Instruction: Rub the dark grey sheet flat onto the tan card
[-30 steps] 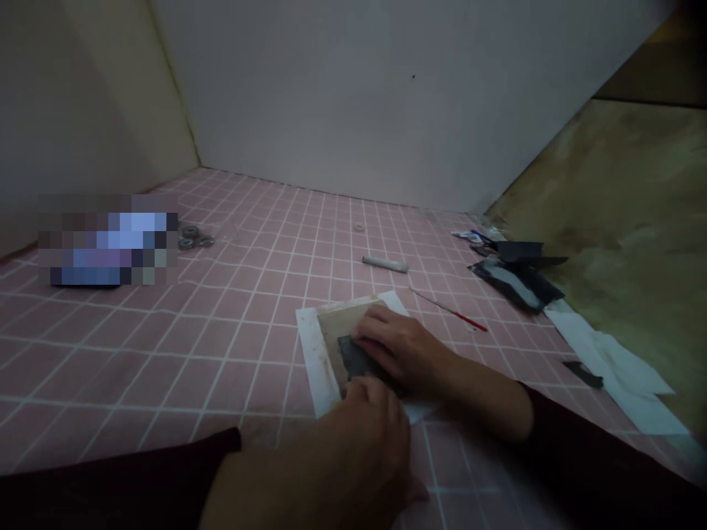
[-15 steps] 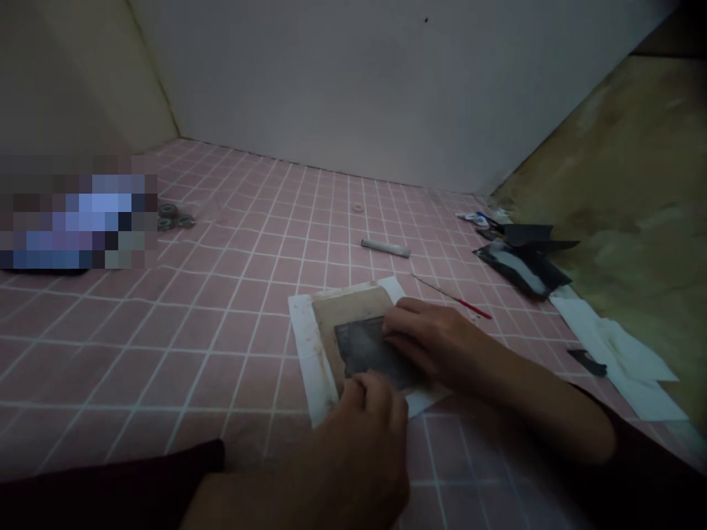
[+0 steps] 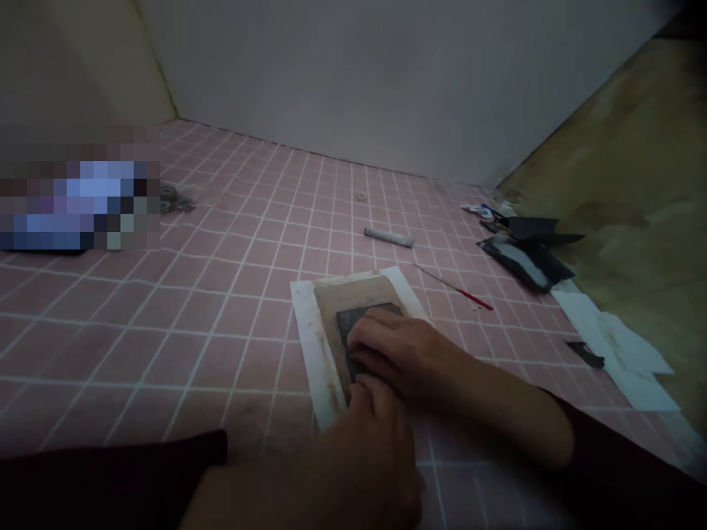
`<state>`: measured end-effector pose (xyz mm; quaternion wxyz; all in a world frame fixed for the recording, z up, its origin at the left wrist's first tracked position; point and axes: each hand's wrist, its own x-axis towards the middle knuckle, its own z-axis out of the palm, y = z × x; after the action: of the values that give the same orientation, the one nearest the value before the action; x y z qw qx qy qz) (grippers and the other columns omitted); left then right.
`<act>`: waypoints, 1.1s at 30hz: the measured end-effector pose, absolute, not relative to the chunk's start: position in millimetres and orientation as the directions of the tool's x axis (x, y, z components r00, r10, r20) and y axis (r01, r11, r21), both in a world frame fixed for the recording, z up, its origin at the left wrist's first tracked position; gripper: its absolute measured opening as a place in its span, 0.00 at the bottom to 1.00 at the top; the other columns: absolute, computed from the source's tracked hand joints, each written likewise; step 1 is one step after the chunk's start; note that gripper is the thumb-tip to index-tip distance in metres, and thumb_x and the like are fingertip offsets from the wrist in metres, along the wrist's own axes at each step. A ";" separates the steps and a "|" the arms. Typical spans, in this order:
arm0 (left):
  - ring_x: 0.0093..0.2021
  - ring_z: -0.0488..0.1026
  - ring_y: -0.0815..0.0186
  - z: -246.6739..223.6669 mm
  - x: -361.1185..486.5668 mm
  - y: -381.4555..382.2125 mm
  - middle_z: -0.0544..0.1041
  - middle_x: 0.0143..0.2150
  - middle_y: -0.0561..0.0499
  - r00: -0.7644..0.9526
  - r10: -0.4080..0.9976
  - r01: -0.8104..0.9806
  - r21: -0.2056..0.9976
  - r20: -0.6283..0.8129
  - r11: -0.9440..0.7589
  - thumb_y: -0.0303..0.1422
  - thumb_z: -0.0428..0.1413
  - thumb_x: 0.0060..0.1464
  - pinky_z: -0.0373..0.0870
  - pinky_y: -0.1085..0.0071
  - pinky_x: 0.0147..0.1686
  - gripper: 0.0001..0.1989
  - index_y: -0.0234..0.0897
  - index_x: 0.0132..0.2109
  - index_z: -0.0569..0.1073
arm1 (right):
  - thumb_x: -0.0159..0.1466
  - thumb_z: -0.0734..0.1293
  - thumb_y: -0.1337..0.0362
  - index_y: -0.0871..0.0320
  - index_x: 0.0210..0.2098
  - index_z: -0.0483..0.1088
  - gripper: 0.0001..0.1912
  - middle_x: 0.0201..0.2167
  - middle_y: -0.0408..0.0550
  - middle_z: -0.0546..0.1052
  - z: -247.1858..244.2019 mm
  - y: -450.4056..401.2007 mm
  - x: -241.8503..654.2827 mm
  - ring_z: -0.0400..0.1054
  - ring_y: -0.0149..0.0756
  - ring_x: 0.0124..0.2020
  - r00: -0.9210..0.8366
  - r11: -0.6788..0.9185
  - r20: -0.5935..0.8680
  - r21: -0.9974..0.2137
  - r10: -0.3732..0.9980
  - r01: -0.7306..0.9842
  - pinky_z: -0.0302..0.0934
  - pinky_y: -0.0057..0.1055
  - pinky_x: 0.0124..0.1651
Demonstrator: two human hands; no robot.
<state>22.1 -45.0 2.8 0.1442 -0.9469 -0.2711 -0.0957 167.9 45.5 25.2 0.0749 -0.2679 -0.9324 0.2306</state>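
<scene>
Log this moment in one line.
left hand: at dark sheet | right hand: on top | beneath: brown sheet, white paper | nearby: red-handled tool

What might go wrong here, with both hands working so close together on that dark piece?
The dark piece might slip or skew if the left hand and right hand press unevenly. The white paper beneath shows no visible fastening, so it could slide too. The slim red-handled tool lies loose beyond the right forearm and might get knocked.

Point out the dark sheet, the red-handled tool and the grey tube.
Dark sheet [image 3: 350, 319]: head view, upper-left part.
Red-handled tool [image 3: 476, 299]: head view, red handle.
Grey tube [image 3: 389, 238]: head view, its middle.
</scene>
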 end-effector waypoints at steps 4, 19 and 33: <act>0.38 0.76 0.48 3.4 20.5 -46.7 0.80 0.40 0.34 0.824 0.505 0.559 -0.217 0.259 -0.801 0.40 0.51 0.60 0.69 0.58 0.30 0.20 0.26 0.42 0.79 | 0.66 0.58 0.72 0.59 0.33 0.63 0.06 0.32 0.44 0.65 22.9 48.7 167.5 0.59 0.28 0.29 -0.839 0.771 -0.006 -0.392 0.544 0.502 0.53 0.26 0.30; 0.38 0.75 0.50 4.5 22.2 -50.1 0.80 0.40 0.34 0.817 0.525 0.572 -0.218 0.241 -0.791 0.40 0.52 0.59 0.68 0.58 0.31 0.19 0.28 0.42 0.80 | 0.67 0.58 0.71 0.61 0.35 0.70 0.09 0.34 0.48 0.69 22.0 54.5 158.8 0.63 0.31 0.32 -0.825 0.776 0.074 -0.395 0.560 0.492 0.57 0.28 0.34; 0.35 0.75 0.50 4.9 21.0 -49.9 0.79 0.36 0.36 0.836 0.509 0.545 -0.209 0.206 -0.812 0.39 0.51 0.60 0.68 0.55 0.30 0.18 0.29 0.38 0.80 | 0.67 0.59 0.70 0.61 0.34 0.68 0.07 0.32 0.47 0.70 21.2 53.6 151.8 0.64 0.32 0.33 -0.833 0.774 0.111 -0.453 0.542 0.443 0.58 0.28 0.37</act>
<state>21.0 -49.9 4.9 0.1306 -0.9492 -0.2775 -0.0702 151.8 53.6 21.2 0.1185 -0.2635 -0.9343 0.2088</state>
